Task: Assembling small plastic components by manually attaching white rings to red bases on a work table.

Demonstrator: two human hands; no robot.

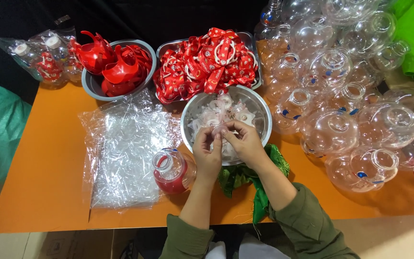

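My left hand [207,152] and my right hand [246,141] meet over a steel bowl [264,112] of small clear plastic pieces. Both pinch one clear piece [219,129] between their fingertips. Just left of my left hand lies a clear round jar [172,170] with a red insert inside, on the orange table [44,177]. A green cloth [245,177] sits under my right wrist.
A stack of clear plastic bags [123,148] lies left of the bowl. At the back stand a bowl of red plastic shells [113,64] and a tray of red ribbon straps [207,62]. Several empty clear jars [346,110] crowd the right side. Packed jars [44,57] lie at the back left.
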